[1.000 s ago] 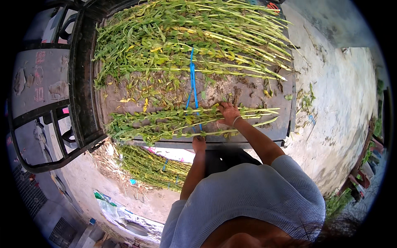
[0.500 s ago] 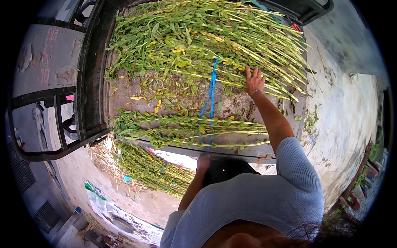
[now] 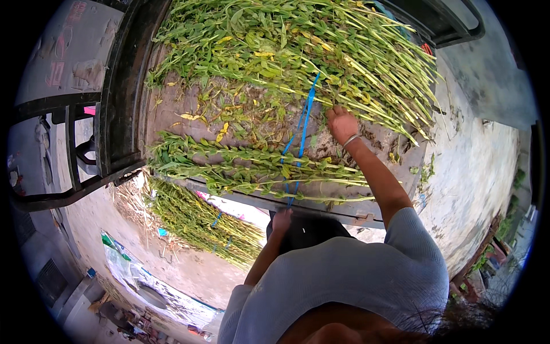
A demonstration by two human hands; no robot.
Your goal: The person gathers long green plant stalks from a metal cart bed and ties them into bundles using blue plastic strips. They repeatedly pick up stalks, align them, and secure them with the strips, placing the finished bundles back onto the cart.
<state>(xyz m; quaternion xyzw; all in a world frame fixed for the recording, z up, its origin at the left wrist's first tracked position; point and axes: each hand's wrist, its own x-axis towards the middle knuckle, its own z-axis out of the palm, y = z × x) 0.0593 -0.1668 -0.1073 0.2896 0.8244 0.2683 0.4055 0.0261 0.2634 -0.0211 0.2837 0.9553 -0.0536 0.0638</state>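
Step in hand, AFAICT: R hand (image 3: 342, 125) getting at stalks along the near edge of the far heap (image 3: 275, 46). Its fingers are curled at the stems; can't tell if they're actually gripping any. L hand (image 3: 281, 220) is at the near edge of the truck bed (image 3: 163, 114), by the near end of the blue strap (image 3: 307, 106); fingers too blurred/dark to say if clenched on it or loose.

Next move prob. calls for a firm R grip on a few stems, kept clear of the strap, w/ the strap's near end held steady.

Qty: 1 big heap, far side of bed, cut ends to the right; 1 small bunch (image 3: 240, 163), near side, lying across the strap (stalks overlap, no exact ct.); 1 strap, 2 strands showing; 1 bundle (image 3: 200, 223) on the ground, near left, w/ at least 2 blue ties; 1 bracelet (image 3: 351, 139), R wrist.
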